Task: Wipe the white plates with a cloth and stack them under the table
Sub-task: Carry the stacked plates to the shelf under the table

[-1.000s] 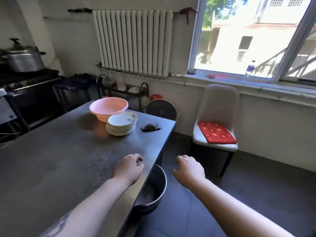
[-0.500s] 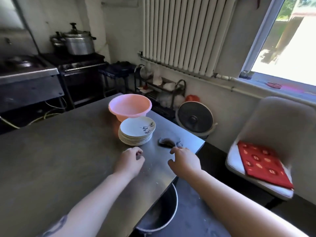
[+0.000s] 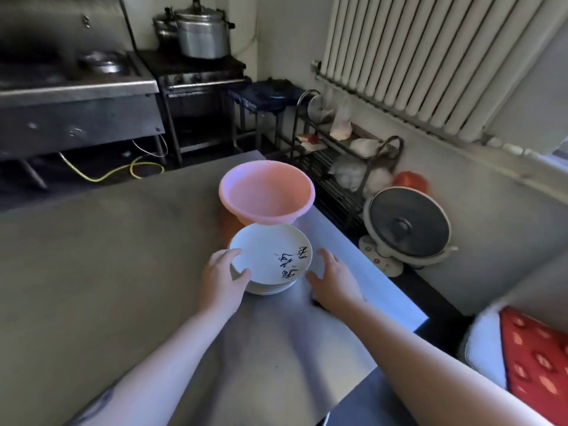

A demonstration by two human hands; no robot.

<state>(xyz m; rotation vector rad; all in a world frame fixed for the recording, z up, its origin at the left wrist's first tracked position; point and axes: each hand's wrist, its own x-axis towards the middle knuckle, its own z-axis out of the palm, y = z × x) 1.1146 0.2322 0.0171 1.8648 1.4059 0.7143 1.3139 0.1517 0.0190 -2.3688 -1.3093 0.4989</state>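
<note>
Both hands have advanced from the tabletop's near right edge to the stack of white ceramic plates [image 3: 270,259]. Left hand [image 3: 222,279] grips the stack's left rim, thumb hooked over the top plate. Right hand [image 3: 333,279] hovers loosely spread just beside the right rim, holding nothing. Touching the stack's far side, a pink plastic basin [image 3: 266,196] sits near the grey steel table [image 3: 107,256]'s far right corner.
</note>
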